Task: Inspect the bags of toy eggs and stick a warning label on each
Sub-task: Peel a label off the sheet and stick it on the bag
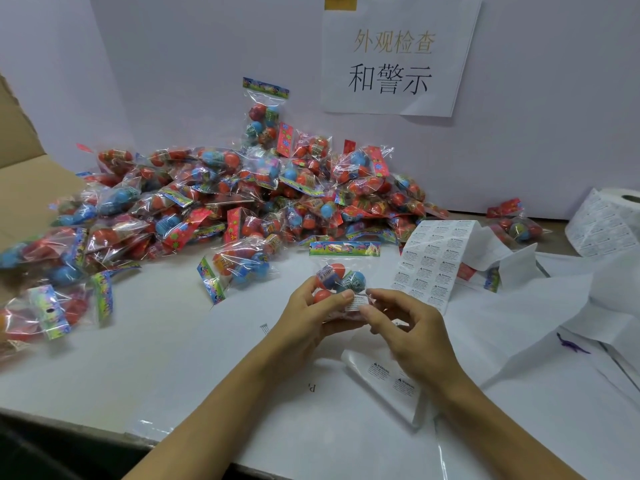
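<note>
- Two hands work at mid-counter [173,341], just in front of the big pile of bagged toy eggs [242,199], which serves as landmark.
- Left hand [308,317]: fingers curled round the lower part of one clear bag [341,271], holding it upright; its printed header card points toward the pile.
- Bag contents visible: red and blue eggs, one with a barcode sticker.
- Right hand [412,327]: thumb and forefinger pinch a small white warning label [356,303], which lies against the bottom front of the held bag, beside the left thumb.
- Label sheet [433,261], printed with rows of warnings, lies to the right of the pile, its near end curling down toward the hands.
- Strip of backing paper [384,375] with a few labels remaining lies on the counter under the right wrist, nearer the person than the pile.
- Label roll [609,220] stands far right of the pile.
- One bag [265,112] stands upright behind the pile against the white wall.
- Paper sign [394,60] with printed characters hangs on the wall above and right of the pile.
- Cardboard box flap [20,150] is left of the pile.
</note>
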Demonstrator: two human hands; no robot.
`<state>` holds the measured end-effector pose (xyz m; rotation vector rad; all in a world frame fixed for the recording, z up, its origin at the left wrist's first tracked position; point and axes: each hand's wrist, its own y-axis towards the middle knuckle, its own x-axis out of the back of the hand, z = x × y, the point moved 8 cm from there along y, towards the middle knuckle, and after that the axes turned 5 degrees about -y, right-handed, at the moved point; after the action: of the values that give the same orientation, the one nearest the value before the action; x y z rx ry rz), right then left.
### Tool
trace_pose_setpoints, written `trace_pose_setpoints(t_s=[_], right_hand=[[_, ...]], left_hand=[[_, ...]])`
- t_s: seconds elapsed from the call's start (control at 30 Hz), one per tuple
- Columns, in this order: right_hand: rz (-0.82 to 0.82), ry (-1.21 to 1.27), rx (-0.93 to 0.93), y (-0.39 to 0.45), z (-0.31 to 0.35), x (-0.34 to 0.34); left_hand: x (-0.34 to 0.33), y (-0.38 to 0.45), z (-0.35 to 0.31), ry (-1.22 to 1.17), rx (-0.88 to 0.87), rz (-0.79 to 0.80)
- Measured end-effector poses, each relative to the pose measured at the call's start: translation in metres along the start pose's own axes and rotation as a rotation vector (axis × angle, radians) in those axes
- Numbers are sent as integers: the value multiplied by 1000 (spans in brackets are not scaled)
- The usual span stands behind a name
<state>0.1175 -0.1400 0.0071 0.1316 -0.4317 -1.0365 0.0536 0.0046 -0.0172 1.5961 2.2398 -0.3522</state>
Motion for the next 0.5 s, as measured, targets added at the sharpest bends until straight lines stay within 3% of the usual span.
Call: trace_pose_setpoints(t_s=[0.5], right_hand=[[-14, 71, -12, 2, -3, 1]], left_hand=[[-6, -3, -1, 31, -14, 58]])
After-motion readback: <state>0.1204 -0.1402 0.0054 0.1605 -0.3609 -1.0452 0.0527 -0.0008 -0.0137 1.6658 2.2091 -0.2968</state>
